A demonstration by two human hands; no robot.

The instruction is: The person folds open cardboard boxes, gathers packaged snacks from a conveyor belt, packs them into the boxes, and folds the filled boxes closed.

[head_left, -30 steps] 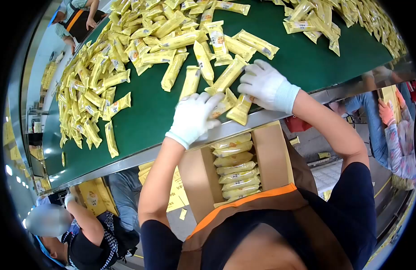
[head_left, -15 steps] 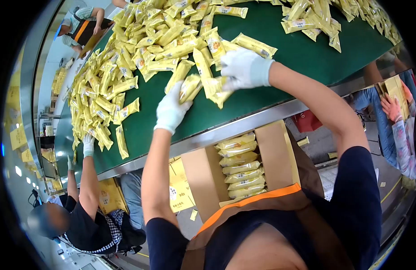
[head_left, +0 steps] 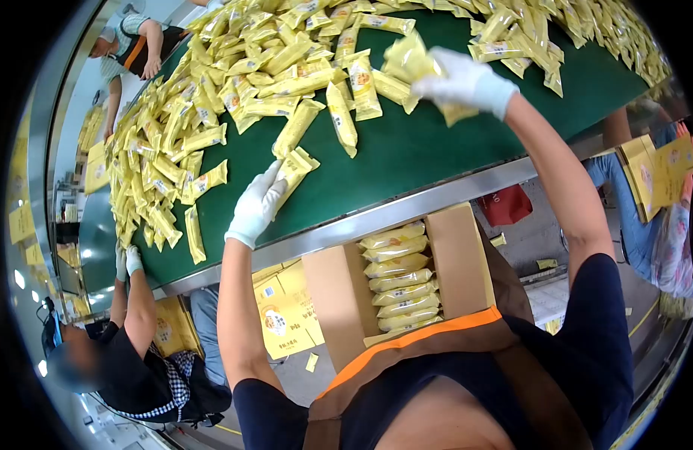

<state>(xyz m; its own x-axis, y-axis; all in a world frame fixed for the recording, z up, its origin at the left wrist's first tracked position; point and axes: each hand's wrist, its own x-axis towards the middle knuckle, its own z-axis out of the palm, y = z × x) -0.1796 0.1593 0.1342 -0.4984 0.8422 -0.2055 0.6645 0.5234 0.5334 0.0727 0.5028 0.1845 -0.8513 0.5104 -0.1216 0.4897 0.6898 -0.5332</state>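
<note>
My left hand [head_left: 256, 202], in a white glove, is closed on a slim yellow sealed packet [head_left: 295, 171] above the near side of the green belt [head_left: 391, 172]. My right hand [head_left: 466, 81], gloved too and slightly blurred, grips yellow packets [head_left: 408, 58] farther back; one more shows beneath its fingers, and how many it holds I cannot tell. Between my hands, loose packets [head_left: 342, 120] lie on the belt. Below me stands an open cardboard box [head_left: 457, 255] with a row of such packets [head_left: 401, 279] inside.
A large heap of packets [head_left: 271, 60] covers the belt's far left, with more [head_left: 601, 34] at back right. A metal rail [head_left: 391, 214] edges the belt. Co-workers stand at left [head_left: 136, 352], far left and right. Flat yellow cartons [head_left: 286, 311] lie by the box.
My right hand has moved right and away from me, lifting packets off the belt. My left hand has shifted left and slightly toward me with a packet.
</note>
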